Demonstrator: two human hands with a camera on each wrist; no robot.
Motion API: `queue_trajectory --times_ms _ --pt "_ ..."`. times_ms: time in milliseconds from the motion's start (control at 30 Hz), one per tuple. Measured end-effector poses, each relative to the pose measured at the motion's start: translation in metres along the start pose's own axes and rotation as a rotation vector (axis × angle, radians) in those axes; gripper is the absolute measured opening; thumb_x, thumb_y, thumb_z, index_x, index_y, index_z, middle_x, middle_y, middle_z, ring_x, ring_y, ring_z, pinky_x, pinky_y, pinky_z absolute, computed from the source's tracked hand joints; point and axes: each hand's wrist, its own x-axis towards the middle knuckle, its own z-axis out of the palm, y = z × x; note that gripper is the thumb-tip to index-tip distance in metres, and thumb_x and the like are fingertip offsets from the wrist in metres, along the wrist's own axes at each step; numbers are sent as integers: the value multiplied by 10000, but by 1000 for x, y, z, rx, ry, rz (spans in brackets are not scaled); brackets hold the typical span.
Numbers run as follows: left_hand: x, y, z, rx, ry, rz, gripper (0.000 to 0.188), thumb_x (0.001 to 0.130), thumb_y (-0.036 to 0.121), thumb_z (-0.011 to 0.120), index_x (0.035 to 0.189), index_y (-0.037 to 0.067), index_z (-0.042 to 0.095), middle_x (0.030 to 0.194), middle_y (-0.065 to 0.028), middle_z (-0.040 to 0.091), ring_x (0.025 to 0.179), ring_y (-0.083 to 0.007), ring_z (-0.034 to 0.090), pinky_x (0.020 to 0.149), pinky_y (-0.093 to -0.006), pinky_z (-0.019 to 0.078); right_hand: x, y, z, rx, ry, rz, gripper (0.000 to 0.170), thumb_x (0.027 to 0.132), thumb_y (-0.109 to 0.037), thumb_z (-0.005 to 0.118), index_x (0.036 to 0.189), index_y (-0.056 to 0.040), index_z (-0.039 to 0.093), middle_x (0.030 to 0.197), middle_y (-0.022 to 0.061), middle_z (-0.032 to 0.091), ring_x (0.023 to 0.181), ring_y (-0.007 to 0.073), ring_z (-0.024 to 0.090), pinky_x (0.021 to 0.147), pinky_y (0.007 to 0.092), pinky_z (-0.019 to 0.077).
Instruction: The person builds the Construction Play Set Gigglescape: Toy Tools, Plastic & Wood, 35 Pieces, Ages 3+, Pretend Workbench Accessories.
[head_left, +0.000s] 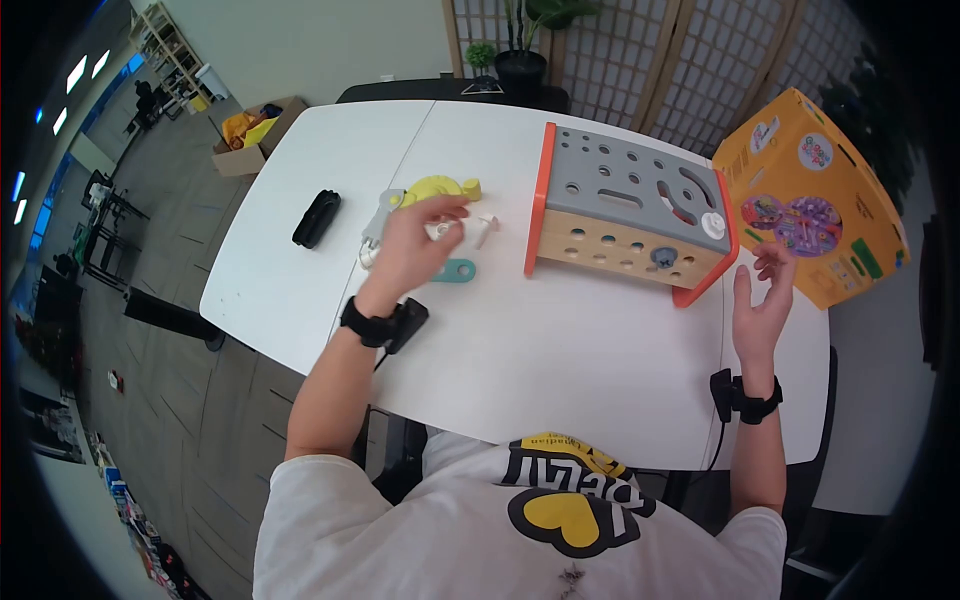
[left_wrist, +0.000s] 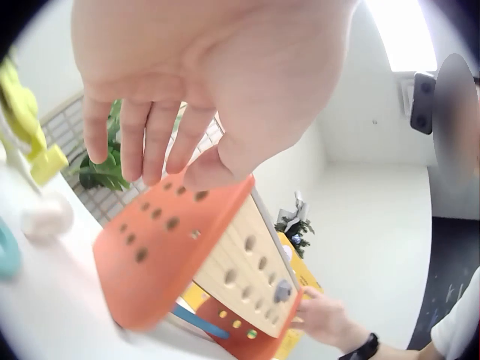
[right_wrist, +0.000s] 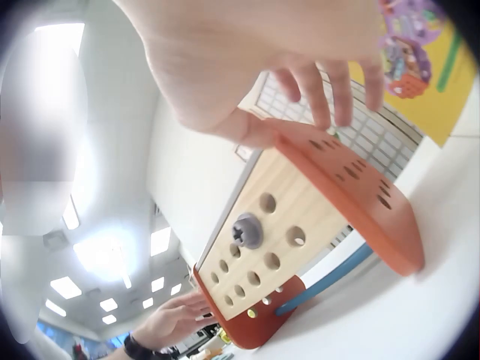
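Observation:
My left hand (head_left: 425, 235) hovers at the left of the table over several toy pieces, its fingers loosely extended and nothing in them. Around it lie a yellow curved piece (head_left: 432, 187), a grey piece (head_left: 381, 217) and a teal strip with a hole (head_left: 460, 270); the hand partly covers them. A toy workbench (head_left: 640, 190) with a grey top, wooden side and orange end panels stands right of centre. A grey screw (right_wrist: 247, 230) sits in its wooden side. My right hand (head_left: 763, 310), fingers relaxed and holding nothing, is beside the workbench's right orange panel (right_wrist: 352, 187).
A yellow printed box (head_left: 830, 260) stands behind the right hand. Toward the table's left edge is a black case (head_left: 317, 218). A white knob (head_left: 713, 225) sits on the workbench top. Beyond the table are a cardboard box (head_left: 240, 160) and a potted plant (head_left: 520, 68).

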Motion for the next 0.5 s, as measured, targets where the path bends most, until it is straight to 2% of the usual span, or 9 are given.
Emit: queue_trajectory --times_ms 33,133,200,267,333,433,500 --pt "0 -9 -10 20 71 -30 296 894 107 704 1169 -2 721 1031 -102 760 939 -198 700 838 -332 555 0 -12 2 -99 76 -117 319 879 -17 665 1182 -25 562 1155 144 661 1072 263 640 942 391 468" --pt "-7 -26 -45 286 154 -19 241 877 143 739 1052 -22 727 917 -111 738 812 -190 673 718 -329 549 2 -63 20 -9 -125 -378 227 826 10 658 1050 -12 631 1016 155 656 935 315 651 876 390 494" --pt "-15 -37 -61 407 184 -95 242 856 173 754 1000 -19 722 883 -122 725 787 -227 679 728 -345 546 5 -95 45 -11 -290 -545 189 811 -11 673 999 -10 655 960 154 654 893 343 654 832 398 517" --pt "-24 -49 -73 463 207 -170 294 807 226 813 944 -16 718 857 -134 714 780 -250 685 722 -355 545 4 -118 73 -25 -496 -634 156 833 -80 693 973 -24 651 946 126 650 898 321 652 827 421 524" --pt "-35 -56 -80 501 123 -244 331 780 242 843 953 -13 723 867 -139 717 790 -256 689 727 -358 550 1 -130 102 -25 -743 -665 153 868 -164 695 935 -32 657 951 112 648 913 297 654 829 415 529" --pt "-46 -56 -83 569 54 -321 359 736 231 878 967 -3 737 867 -140 718 779 -259 691 717 -358 553 -5 -142 152 -22 -915 -687 191 884 -197 689 958 -25 659 965 114 641 954 285 644 835 419 529" --pt "-50 -61 -81 571 44 -314 339 721 201 883 945 -9 739 826 -133 698 727 -231 671 676 -336 538 -5 -151 185 -44 -937 -700 269 889 -206 692 1054 5 658 1041 147 641 993 313 645 861 424 531"
